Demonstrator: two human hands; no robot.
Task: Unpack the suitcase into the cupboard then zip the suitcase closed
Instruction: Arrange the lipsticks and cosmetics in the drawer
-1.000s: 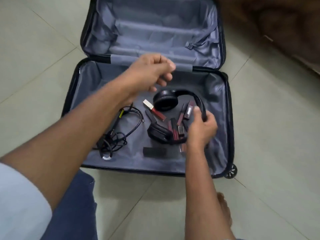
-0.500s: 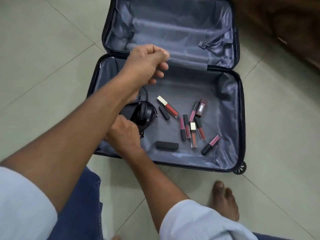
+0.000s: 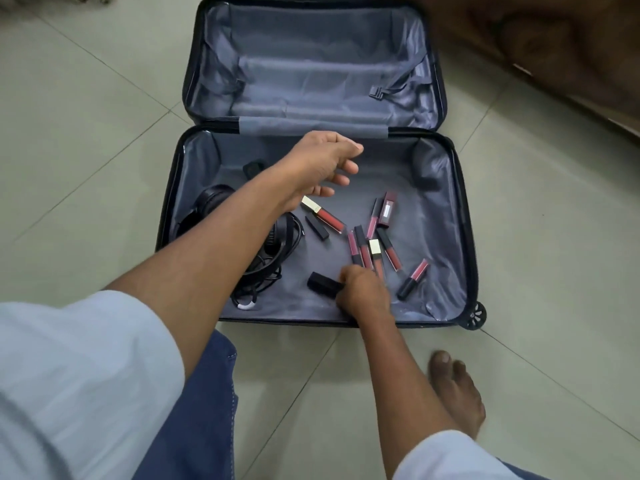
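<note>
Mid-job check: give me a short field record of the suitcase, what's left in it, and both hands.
suitcase: open flat on the tiled floor, grey lining showing
far half: no loose items visible
near half, left side: black headphones and a tangled black cable, partly hidden by the left forearm
near half, middle: scattered lip gloss tubes
black box: lying near the front edge
left hand: above the near half, fingers loosely curled, holding nothing
right hand: fingers at the black box; grip not clear
cupboard: not in view
</note>
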